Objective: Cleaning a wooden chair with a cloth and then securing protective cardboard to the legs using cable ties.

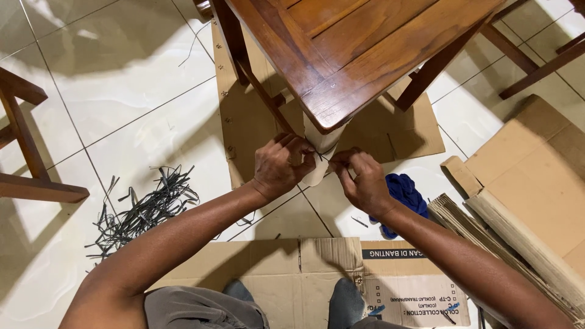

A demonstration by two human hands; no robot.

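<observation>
Pinching pale wrapping at chair corner, both hands closed.

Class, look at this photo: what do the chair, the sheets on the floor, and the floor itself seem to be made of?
Chair: varnished reddish-brown wood, with visible grain and sheen. Sheets: corrugated cardboard, matte tan, creased, fluted edges showing at right. Floor: probably glazed ceramic tile, pale, glossy reflections, dark grout lines.
</observation>
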